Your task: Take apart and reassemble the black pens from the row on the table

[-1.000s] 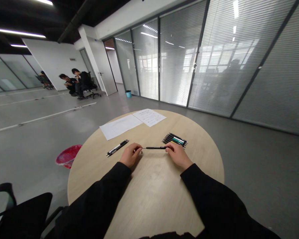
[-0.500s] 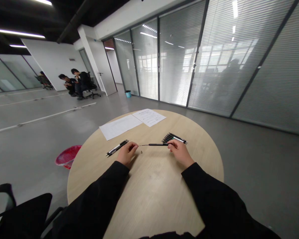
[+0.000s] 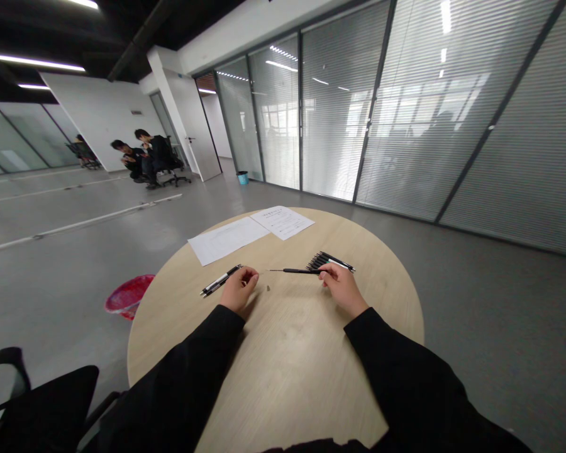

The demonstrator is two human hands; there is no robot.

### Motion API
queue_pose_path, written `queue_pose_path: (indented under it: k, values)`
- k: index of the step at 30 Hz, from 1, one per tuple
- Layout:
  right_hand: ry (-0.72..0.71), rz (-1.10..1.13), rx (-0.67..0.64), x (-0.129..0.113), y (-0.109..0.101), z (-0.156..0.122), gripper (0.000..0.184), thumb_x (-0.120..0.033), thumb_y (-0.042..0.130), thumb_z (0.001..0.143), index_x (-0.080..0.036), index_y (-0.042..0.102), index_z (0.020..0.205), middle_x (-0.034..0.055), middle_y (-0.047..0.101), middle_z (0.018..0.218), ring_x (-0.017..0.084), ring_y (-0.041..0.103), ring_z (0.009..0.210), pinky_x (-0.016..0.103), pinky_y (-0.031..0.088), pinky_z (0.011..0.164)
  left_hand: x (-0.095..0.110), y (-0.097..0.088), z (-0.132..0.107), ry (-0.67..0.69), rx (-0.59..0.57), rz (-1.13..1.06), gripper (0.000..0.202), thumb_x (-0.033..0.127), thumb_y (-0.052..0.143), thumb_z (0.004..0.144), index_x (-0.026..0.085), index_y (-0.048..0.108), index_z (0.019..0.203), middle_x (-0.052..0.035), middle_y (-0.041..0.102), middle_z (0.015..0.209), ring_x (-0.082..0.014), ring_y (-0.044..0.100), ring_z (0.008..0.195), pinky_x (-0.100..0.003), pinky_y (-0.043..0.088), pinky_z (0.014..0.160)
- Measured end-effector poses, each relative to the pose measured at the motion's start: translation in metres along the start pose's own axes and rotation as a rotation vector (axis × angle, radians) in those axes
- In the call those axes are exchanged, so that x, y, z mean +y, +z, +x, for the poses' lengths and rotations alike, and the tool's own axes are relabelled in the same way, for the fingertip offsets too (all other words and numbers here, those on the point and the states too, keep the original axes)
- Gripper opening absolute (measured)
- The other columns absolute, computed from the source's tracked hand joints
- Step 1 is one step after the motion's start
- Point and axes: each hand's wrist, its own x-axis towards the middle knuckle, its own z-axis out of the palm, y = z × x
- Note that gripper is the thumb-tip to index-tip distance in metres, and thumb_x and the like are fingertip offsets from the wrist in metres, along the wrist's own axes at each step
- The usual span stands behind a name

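My right hand point(image 3: 342, 288) is closed on the back end of a black pen point(image 3: 296, 271), held level just above the round wooden table point(image 3: 283, 352), its thin point aimed left. My left hand point(image 3: 239, 289) rests on the table a short way left of that point, with fingers pinched together; what they hold, if anything, is hidden. A tiny dark piece point(image 3: 268, 288) lies on the table between my hands. A row of several black pens point(image 3: 334, 260) lies just behind my right hand. Two more pens point(image 3: 221, 280) lie beside my left hand.
Two white paper sheets point(image 3: 229, 239) point(image 3: 283, 221) lie at the table's far side. A red basket point(image 3: 127, 294) stands on the floor to the left. A black chair point(image 3: 9, 377) is at the lower left. People sit on office chairs point(image 3: 144, 157) far off by the wall.
The pen has come away from my left hand: my right hand drew it back to the right and slightly up. A tiny piece now lies on the table between the hands.
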Motion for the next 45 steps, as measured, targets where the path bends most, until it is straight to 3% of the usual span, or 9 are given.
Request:
queue_pose_path:
  k: [8,14,31,36,41,45]
  values:
    - [-0.001,-0.015,0.009,-0.001,-0.001,0.0,0.024,-0.034,0.054,0.082,-0.018,0.065,0.095,0.0039,0.067,0.08,0.016,0.062,0.062,0.031,0.051,0.063,0.019,0.011,-0.013,0.189,-0.281,0.177,0.012,0.026,0.055,0.081,0.019,0.064,0.079,-0.0031,0.058,0.076,-0.0166,0.053,0.068,-0.029,0.042,0.064]
    - [-0.003,-0.013,0.0,0.001,0.002,0.0,0.024,-0.033,0.054,0.081,-0.017,0.066,0.095,0.003,0.066,0.077,0.016,0.06,0.06,0.03,0.051,0.062,0.021,0.012,-0.016,0.225,-0.352,0.283,0.009,0.023,0.055,0.081,0.019,0.062,0.079,-0.004,0.058,0.077,-0.0183,0.054,0.069,-0.03,0.041,0.064]
    - [0.003,-0.024,-0.009,-0.001,0.001,-0.001,0.022,-0.033,0.054,0.082,-0.018,0.065,0.094,0.0032,0.067,0.078,0.017,0.061,0.062,0.03,0.05,0.062,0.023,0.01,-0.016,0.203,-0.329,0.227,0.009,0.024,0.055,0.08,0.02,0.063,0.08,-0.0031,0.057,0.077,-0.0172,0.053,0.066,-0.031,0.041,0.064]
    - [0.005,-0.021,-0.012,0.001,0.002,0.0,0.022,-0.034,0.054,0.082,-0.018,0.065,0.094,0.0036,0.067,0.079,0.017,0.062,0.063,0.031,0.05,0.063,0.024,0.008,-0.014,0.203,-0.235,0.23,0.013,0.024,0.049,0.084,0.019,0.061,0.08,-0.0031,0.057,0.075,-0.0175,0.053,0.068,-0.031,0.041,0.065]
    - [-0.011,-0.047,-0.02,0.004,0.003,-0.001,0.022,-0.032,0.053,0.082,-0.019,0.066,0.094,0.0032,0.067,0.079,0.017,0.061,0.064,0.03,0.049,0.063,0.021,0.008,-0.013,0.103,-0.068,0.11,0.018,0.03,0.052,0.085,0.018,0.055,0.098,-0.0001,0.055,0.076,-0.0147,0.05,0.063,-0.028,0.041,0.061]
    - [-0.029,-0.081,-0.043,0.005,0.004,-0.001,0.021,-0.031,0.053,0.082,-0.019,0.067,0.093,0.0021,0.067,0.077,0.017,0.06,0.065,0.029,0.048,0.062,0.018,0.01,-0.012,0.058,-0.075,-0.095,0.03,0.036,0.053,0.087,0.019,0.052,0.112,-0.0031,0.059,0.09,-0.015,0.058,0.074,-0.027,0.045,0.063]
